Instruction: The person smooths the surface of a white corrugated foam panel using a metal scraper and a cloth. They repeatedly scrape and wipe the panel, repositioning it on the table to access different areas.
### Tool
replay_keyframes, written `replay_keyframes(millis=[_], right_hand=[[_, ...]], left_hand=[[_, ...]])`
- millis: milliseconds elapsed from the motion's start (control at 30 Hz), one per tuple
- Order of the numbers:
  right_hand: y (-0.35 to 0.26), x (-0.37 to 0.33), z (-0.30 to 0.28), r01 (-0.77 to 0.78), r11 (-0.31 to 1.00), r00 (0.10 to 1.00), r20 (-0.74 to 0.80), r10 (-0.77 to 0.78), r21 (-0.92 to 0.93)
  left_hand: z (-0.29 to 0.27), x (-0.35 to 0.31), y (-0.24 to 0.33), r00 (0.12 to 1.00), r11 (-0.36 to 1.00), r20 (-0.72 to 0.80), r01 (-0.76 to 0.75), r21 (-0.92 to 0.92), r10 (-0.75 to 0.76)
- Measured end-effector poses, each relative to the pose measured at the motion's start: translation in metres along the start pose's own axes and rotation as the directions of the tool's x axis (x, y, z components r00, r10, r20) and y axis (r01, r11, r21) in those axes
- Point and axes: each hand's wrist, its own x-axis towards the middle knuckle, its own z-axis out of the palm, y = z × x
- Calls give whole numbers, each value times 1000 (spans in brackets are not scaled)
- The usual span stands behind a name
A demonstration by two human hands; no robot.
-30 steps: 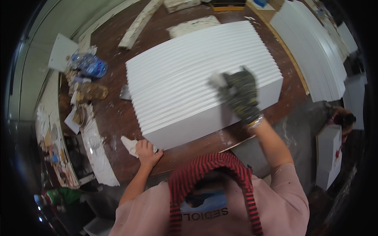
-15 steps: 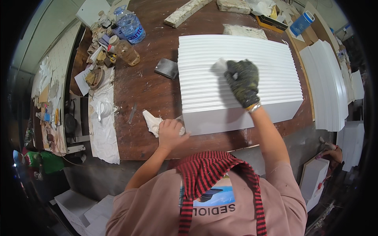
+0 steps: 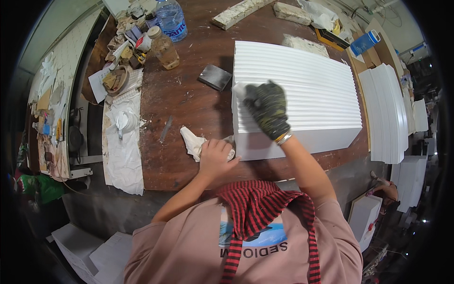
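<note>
A white ridged stack of boards (image 3: 312, 85) lies on the brown table (image 3: 165, 104) in front of me. My right hand (image 3: 268, 110), in a dark camouflage-patterned glove, is over its left part. Its fingers are closed on a small white pad (image 3: 240, 91), slightly blurred, pressed to the ridges at the left edge. My bare left hand (image 3: 216, 158) rests on the table at the stack's near left corner. Its fingers are bent over a crumpled white cloth (image 3: 193, 143), which sticks out beyond them on the left.
A dark square block (image 3: 214, 77) lies left of the stack. Farther back stand a jar of brownish liquid (image 3: 164, 49) and a large water bottle (image 3: 171, 21). More white boards (image 3: 384, 113) lean at the right. A blue bottle (image 3: 364, 42) is at the far right.
My right hand has slid left across the ridges with the white pad, from the middle to the left edge. The view has shifted a little; my left hand stays on the cloth.
</note>
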Motion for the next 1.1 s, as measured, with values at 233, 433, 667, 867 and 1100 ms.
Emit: replay_keyframes(millis=[233,433,667,867,1100], right_hand=[[26,34,-21,-298,911,950,5,313,-286],[7,28,4,108,993,990,97,-103,-48],[22,54,4,-70,997,997,-31,70,-19],[5,51,22,-94,995,990,104,91,26],[33,68,12,-65,996,987,152,54,64]], left_hand=[[-2,1,-1,1000,1000,-23,-8,-15,7],[-2,0,-3,1000,998,-27,-5,-61,3],[-1,-1,-3,1000,998,-19,12,-67,-13],[-2,-1,-4,1000,997,-4,24,-70,-25],[-3,-2,-4,999,996,-27,26,-82,-29]])
